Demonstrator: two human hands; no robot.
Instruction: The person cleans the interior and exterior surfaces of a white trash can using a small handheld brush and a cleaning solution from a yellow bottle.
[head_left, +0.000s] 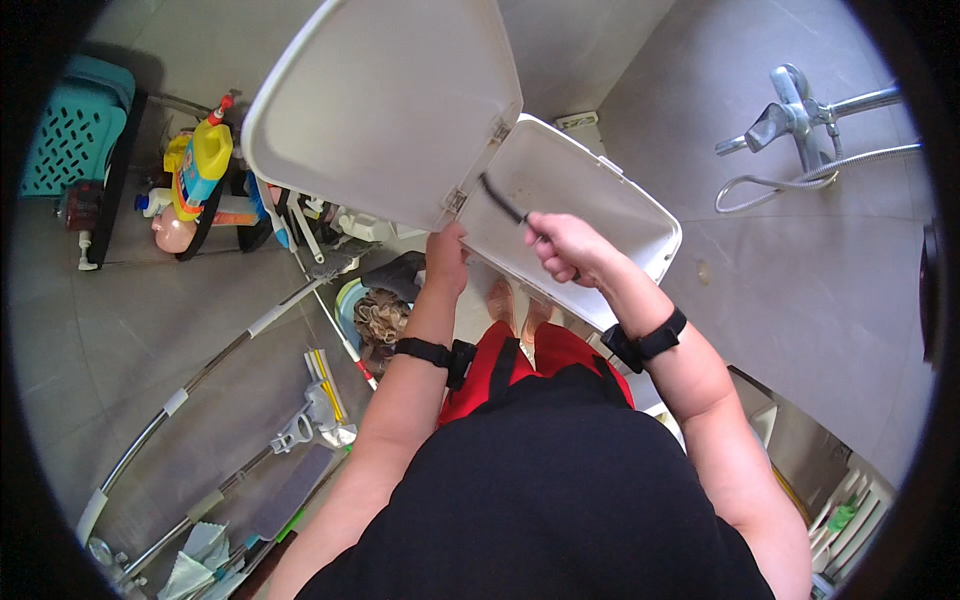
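Observation:
A white plastic bin (592, 187) stands before me with its hinged lid (382, 97) raised to the left. My right hand (566, 247) is closed around the handle of a thin black brush (501, 199), its dark bristled part pointing up and left over the bin's inside, near the hinges. With my left hand (448, 259) I touch the bin's rim beside the lower hinge; the fingertips are partly hidden, so how firmly they grip does not show.
A basin (346, 304) holding cloths lies left of my feet. Cleaner bottles (202, 165) and a teal basket (71, 135) are on the left wall's rack. Mops and long poles (217, 360) lean at left. A shower tap (799, 124) with a metal hose is on the right wall.

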